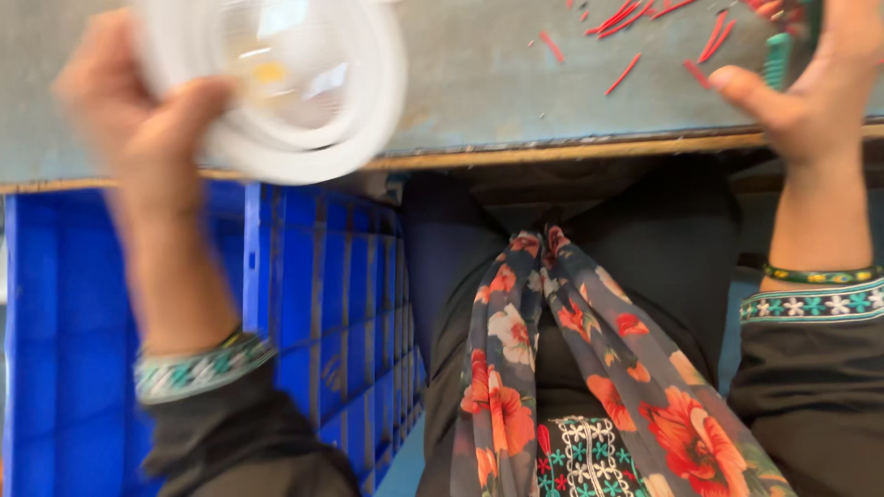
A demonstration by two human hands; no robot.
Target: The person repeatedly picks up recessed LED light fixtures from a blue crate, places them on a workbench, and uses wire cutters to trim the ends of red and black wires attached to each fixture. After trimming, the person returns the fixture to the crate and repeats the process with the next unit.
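My left hand (138, 120) grips a round white ring-shaped housing (295, 83) with a clear centre, held over the front edge of the grey worktable (516, 83). The hand and the housing are blurred by motion. My right hand (810, 92) rests at the table's right side, its fingers closed around a small green tool (778, 60). Several short red wire pieces (645, 28) lie scattered on the table beside that hand.
A blue plastic crate (313, 304) stands below the table at my left. My lap, with a flowered scarf (552, 359) hanging down it, fills the space under the table edge.
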